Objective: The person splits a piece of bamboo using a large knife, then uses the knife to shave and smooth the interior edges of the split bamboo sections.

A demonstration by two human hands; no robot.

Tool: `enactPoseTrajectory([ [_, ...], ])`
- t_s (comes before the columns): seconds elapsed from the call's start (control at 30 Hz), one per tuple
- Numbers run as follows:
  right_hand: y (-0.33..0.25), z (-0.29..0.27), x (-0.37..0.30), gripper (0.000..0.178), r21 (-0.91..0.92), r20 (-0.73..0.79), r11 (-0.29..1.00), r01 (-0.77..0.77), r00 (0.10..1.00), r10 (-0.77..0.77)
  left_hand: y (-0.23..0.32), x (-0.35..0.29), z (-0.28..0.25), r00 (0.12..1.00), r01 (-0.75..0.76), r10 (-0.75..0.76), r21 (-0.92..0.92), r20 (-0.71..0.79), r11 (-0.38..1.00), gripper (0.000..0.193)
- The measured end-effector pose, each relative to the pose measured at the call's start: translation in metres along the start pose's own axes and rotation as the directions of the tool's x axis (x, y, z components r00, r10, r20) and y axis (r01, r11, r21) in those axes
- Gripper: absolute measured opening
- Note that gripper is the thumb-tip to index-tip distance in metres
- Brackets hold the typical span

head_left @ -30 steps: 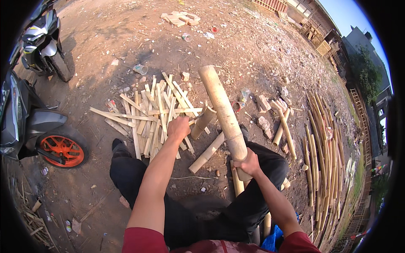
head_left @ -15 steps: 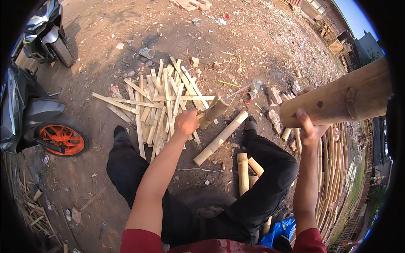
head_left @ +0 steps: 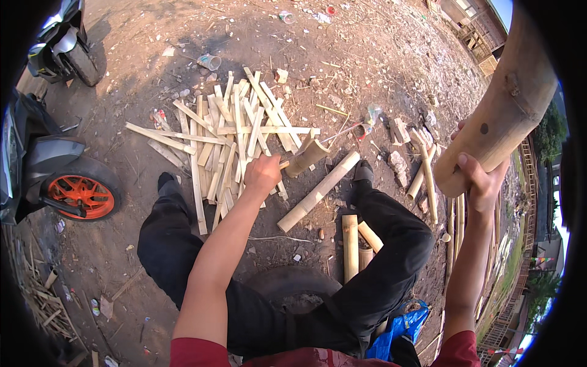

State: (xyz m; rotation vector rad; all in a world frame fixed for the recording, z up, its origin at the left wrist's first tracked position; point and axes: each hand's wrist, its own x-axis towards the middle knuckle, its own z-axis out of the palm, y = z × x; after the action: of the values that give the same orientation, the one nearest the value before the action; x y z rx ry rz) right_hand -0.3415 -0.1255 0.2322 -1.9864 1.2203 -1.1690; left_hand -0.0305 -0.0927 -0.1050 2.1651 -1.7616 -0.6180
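My left hand (head_left: 263, 174) is closed round the wooden handle of a machete (head_left: 343, 134). Its thin blade shows beyond the top of a short bamboo section (head_left: 307, 159), which hides the blade's middle. Raised at the right, my right hand (head_left: 485, 181) grips the lower end of a thick bamboo pole (head_left: 507, 113), thumb on the near side. Between my feet and close to the short section lies a slim bamboo length (head_left: 319, 191). Left of the section, many split bamboo strips (head_left: 235, 131) are heaped on the ground.
Cut bamboo pieces (head_left: 350, 248) stand by my right leg, near a blue plastic bag (head_left: 400, 330). A tyre (head_left: 293, 284) is between my legs. A motorbike with an orange wheel (head_left: 82, 196) stands at the left. Bricks (head_left: 398, 166) lie ahead on the right.
My right hand has lifted the thick bamboo pole, which now tilts more upright and sits farther right. My left hand keeps hold of the machete by the short section.
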Motion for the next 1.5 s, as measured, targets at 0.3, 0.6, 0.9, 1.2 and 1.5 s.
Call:
enactPoseTrajectory([
  [0.3, 0.191, 0.094, -0.158, 0.058, -0.246, 0.271, 0.824, -0.511, 0.78, 0.565, 0.016, 0.014, 0.016, 0.991, -0.044, 0.044, 0.002, 0.123, 0.999, 0.017],
  [0.6, 0.068, 0.034, -0.054, 0.064, 0.059, 0.08, 0.832, -0.551, 0.834, 0.547, -0.009, 0.017, 0.036, 0.997, 0.003, -0.002, -0.015, 0.079, 1.0, 0.022],
  [0.9, 0.165, 0.082, -0.103, 0.075, -0.078, -0.116, 0.986, -0.147, 0.984, 0.138, 0.002, 0.018, 0.034, 0.994, -0.026, 0.028, -0.024, 0.105, 0.999, 0.019],
  [1.2, 0.097, 0.062, -0.078, 0.06, -0.266, 0.194, 0.787, -0.557, 0.769, 0.61, -0.004, 0.026, 0.053, 0.998, -0.033, 0.035, -0.046, 0.047, 0.998, 0.018],
  [1.5, 0.091, 0.075, -0.035, 0.06, 0.09, -0.143, 0.995, 0.042, 0.989, -0.029, -0.005, 0.019, 0.047, 0.997, -0.046, 0.052, -0.1, 0.058, 0.994, 0.015],
])
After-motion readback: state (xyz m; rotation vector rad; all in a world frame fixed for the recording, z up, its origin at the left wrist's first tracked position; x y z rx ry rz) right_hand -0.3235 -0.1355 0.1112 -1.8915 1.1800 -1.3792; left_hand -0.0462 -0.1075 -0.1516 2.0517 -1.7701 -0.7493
